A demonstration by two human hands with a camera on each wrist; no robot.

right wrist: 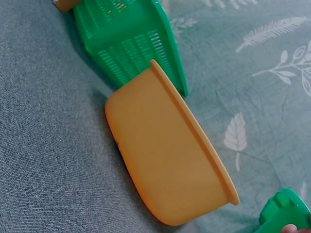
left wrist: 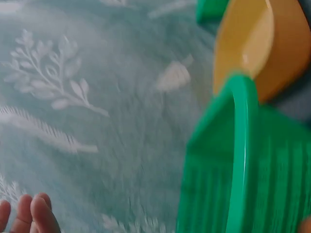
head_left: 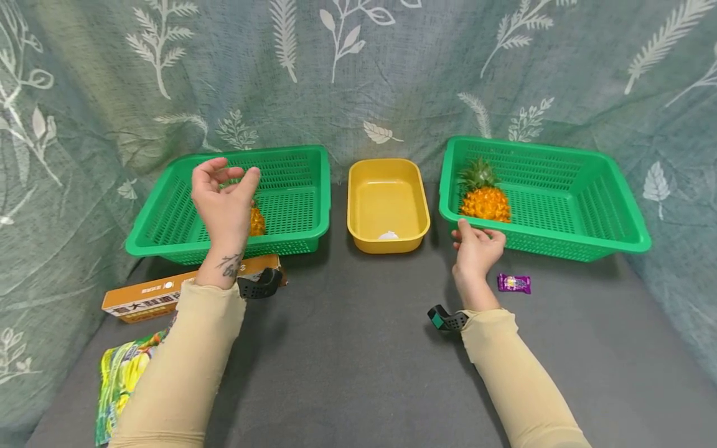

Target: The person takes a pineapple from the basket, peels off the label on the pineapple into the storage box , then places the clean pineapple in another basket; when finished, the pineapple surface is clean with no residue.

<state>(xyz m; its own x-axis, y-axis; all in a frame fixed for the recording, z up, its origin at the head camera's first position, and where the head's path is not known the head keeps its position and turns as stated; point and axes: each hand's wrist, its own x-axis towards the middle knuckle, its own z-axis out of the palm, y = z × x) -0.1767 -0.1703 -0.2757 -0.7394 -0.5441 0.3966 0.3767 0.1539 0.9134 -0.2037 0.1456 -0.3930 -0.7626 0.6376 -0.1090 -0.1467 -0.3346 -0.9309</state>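
My left hand (head_left: pixel 224 198) is raised above the left green basket (head_left: pixel 323 205), thumb and fingers loosely bent, holding nothing. Behind that wrist, part of a pineapple (head_left: pixel 257 221) shows inside the basket. My right hand (head_left: pixel 477 252) grips the front left rim of the right green basket (head_left: pixel 566 239), though some fingers are hidden. A whole pineapple (head_left: pixel 485 204) with its leafy crown lies in this basket's left end. In the right wrist view, only fingertips (right wrist: pixel 289 228) appear beside the green rim. The left wrist view shows a few bent fingers (left wrist: pixel 43 216) away from the basket.
Between the baskets stands a yellow tub (head_left: pixel 389 246) with a small white thing (head_left: pixel 388 235) in it. A purple packet (head_left: pixel 513 283) lies by the right hand. An orange box (head_left: pixel 151 297) and a colourful bag (head_left: pixel 120 379) lie at left. A patterned curtain (head_left: pixel 392 81) hangs behind.
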